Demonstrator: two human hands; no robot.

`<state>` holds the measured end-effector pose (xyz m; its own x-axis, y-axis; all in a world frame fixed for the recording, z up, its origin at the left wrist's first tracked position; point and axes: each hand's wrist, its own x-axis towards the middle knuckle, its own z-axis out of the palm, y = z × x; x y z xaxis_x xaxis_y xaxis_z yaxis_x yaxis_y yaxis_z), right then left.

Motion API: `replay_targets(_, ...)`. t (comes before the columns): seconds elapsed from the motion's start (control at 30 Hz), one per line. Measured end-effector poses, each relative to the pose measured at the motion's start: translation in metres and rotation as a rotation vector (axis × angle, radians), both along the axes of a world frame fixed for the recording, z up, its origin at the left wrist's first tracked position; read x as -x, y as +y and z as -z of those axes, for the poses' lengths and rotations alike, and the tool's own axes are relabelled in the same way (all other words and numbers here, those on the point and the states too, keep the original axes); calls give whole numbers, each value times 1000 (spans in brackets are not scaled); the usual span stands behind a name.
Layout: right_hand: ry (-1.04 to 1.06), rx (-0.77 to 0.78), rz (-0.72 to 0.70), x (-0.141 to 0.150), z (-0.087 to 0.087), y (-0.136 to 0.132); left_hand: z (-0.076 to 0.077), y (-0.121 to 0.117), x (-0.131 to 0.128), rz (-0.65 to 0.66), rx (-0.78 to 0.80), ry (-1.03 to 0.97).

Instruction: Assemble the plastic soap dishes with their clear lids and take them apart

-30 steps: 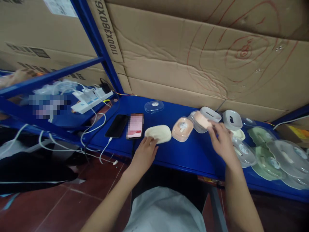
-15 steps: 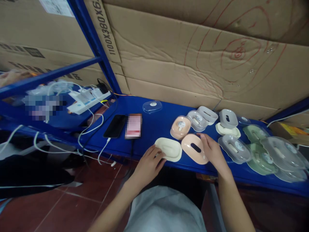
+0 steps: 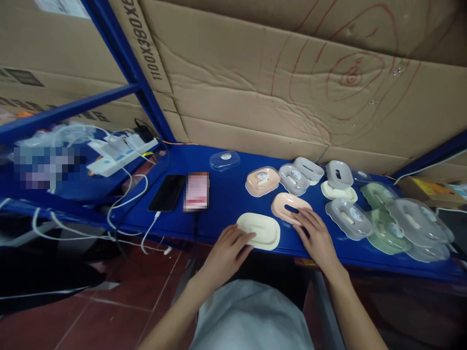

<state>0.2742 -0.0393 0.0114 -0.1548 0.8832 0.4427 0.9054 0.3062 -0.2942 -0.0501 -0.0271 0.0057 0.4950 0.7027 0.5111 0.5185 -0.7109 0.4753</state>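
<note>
My left hand [image 3: 230, 250] is at the left end of a shallow cream tray [image 3: 264, 234], with the thumb over its top and the fingers at its rim. To the right, my right hand [image 3: 314, 232] has its fingertips over the right side of a peach oval box [image 3: 283, 200], like a soap box, with a dark slot in it. The thumb is at its near edge. This box sits on the blue table [image 3: 219, 218]. Behind it is another peach box [image 3: 254, 182] under a clear, stickered cover.
Grey boxes [image 3: 338, 174] and green boxes [image 3: 387, 233], several with clear covers, crowd the right side. A loose clear cover [image 3: 223, 161] lies at the back. Left are a black phone [image 3: 167, 193], a second phone [image 3: 197, 192], and a power strip [image 3: 120, 158] with cables. Cardboard [image 3: 233, 73] stands behind.
The slotted peach box has moved away from me and turned, and my right fingers now lie over it. The covered peach box has shifted left. My left hand remains at the cream tray.
</note>
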Motion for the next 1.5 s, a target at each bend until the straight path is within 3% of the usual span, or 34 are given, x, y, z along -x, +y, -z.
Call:
replay_targets(0.13,183,-6,11,-1,-7,-14,0,12,-15,-10,-10,9)
replay_targets(0.3,45,99,-233,39,-23,-14,-9,33,-19,36,-161,116)
replay_targets(0.43,-55,68,-311,62,-17,-7,-8,44,-10,118,-189,164)
replay_targets(0.6,-65,4,-324,63,-5,-4,-3,39,-6,138,-187,99)
replay_targets(0.7,-63,18,-328,61,-4,-4,-12,45,-3,180,-119,49)
replay_targets(0.8,-54,35,-334,61,-7,-5,-36,83,7,143,-83,21)
replay_targets(0.9,-34,26,-294,60,-7,-7,-61,150,16,-159,-56,134)
replay_targets(0.97,4,16,-246,58,-4,-8,-72,197,20,-417,107,343)
replay_targets(1.0,27,16,-224,58,-2,-8,-75,217,22,-469,161,387)
replay_targets(1.1,84,29,-185,57,3,-8,-76,258,24,-490,252,455)
replay_targets(1.17,108,35,-175,58,5,-7,-74,267,24,-451,267,467)
replay_targets(1.23,134,44,-170,59,4,-7,-73,261,24,-403,246,449)
replay_targets(1.3,171,55,-166,59,3,-6,-74,240,24,-364,212,413)
replay_targets(1.4,247,68,-143,59,3,-7,-73,184,25,-322,127,306)
replay_targets(1.5,314,45,-84,58,5,-8,-62,112,18,-100,-57,37)
